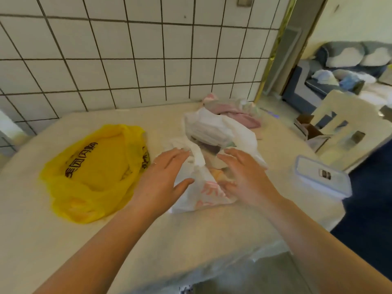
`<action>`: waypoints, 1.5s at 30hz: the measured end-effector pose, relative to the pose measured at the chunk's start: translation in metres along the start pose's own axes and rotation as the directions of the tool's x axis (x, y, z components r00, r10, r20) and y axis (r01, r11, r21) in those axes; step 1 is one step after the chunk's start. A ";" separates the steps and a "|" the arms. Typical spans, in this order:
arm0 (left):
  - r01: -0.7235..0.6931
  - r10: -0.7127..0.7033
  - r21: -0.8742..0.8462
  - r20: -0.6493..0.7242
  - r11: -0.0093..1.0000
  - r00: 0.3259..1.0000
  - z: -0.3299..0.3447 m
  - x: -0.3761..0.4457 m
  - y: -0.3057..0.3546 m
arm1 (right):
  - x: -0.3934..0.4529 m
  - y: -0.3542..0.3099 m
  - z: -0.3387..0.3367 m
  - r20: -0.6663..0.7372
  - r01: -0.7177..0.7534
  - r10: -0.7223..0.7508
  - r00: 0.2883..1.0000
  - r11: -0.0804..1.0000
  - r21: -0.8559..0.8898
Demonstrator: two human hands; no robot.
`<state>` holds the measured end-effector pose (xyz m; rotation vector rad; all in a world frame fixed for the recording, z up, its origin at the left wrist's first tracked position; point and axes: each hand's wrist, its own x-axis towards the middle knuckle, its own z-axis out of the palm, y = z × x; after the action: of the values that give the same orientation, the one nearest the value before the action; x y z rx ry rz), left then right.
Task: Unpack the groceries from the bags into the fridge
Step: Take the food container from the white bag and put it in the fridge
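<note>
A white plastic bag [212, 132] with pink print lies in the middle of the cream-covered table [191, 234], its mouth partly spread and pale packets showing inside. My left hand [163, 177] rests at the bag's left side with fingers straight and spread. On the bag's right side my right hand [244, 177] hovers with fingers loosely spread. Neither hand grips the bag. A flat yellow plastic bag [95, 172] with dark lettering lies to the left. No fridge is in view.
A clear lidded plastic box [322, 177] sits at the table's right edge. Pink cloth [237, 115] lies behind the white bag near the tiled wall [127, 60]. A pale chair [347, 128] and a cardboard box [307, 128] stand to the right, by a doorway.
</note>
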<state>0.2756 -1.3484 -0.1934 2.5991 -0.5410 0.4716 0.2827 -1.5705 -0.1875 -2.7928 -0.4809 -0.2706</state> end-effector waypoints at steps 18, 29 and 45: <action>0.017 -0.063 0.111 0.426 0.994 0.902 0.119 0.104 -0.005 | 0.106 0.113 0.049 0.388 0.416 -0.343 0.855 0.901 -0.120; 0.124 -0.328 0.411 0.474 0.903 0.817 0.156 0.122 -0.008 | 0.105 0.142 0.070 0.578 0.332 -0.137 0.805 0.910 -0.246; -0.383 0.282 0.331 0.313 0.862 0.907 0.126 0.113 -0.012 | 0.104 0.166 0.022 0.015 0.599 -0.630 0.776 0.744 0.296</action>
<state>0.4083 -1.4321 -0.2575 2.9768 -1.1048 0.3823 0.4401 -1.6821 -0.2265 -2.2945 -1.3671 -0.1586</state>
